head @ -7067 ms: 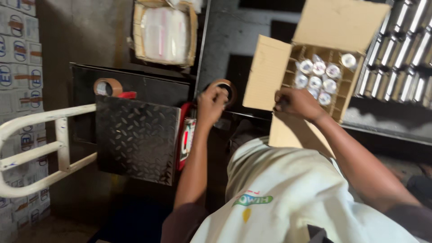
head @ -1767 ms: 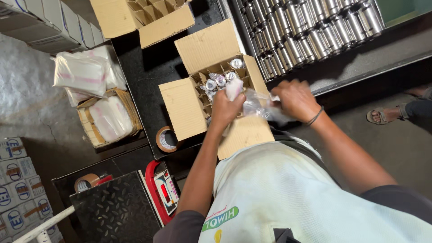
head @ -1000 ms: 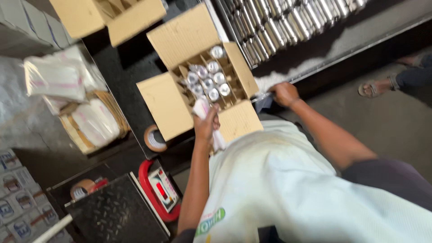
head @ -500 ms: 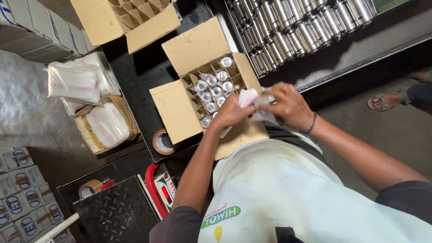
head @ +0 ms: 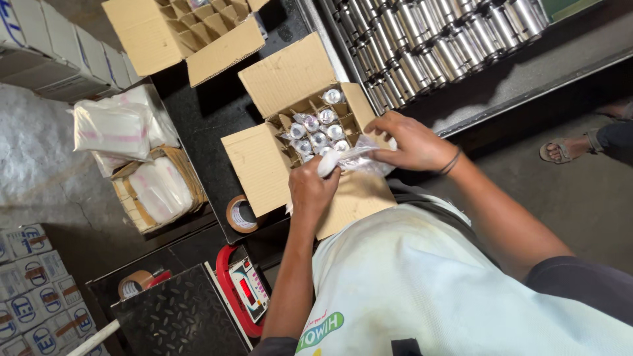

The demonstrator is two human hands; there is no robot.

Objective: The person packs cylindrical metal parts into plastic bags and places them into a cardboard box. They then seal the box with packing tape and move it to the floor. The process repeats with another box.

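Note:
An open cardboard box point(head: 264, 168) with divider cells holds several silver cans wrapped in clear plastic point(head: 318, 128). My left hand point(head: 311, 191) is over the box's near flap, gripping a white-ended can point(head: 328, 163). My right hand point(head: 407, 142), a band at its wrist, pinches the clear plastic bag point(head: 361, 158) around that can, just right of the box. The two hands are close together at the box's near right corner.
A second divider box point(head: 191, 36) stands behind. Rows of bare silver cans point(head: 435, 39) fill a tray at the right. Tape rolls point(head: 241, 214) point(head: 135, 283), a red-framed scale point(head: 245, 290), stacks of plastic bags point(head: 155, 188), printed cartons point(head: 26, 277) and another person's sandalled foot point(head: 560, 150) lie around.
My left hand drew back from the box towards me with the can; my right hand stays on the plastic bag. The view shifted slightly.

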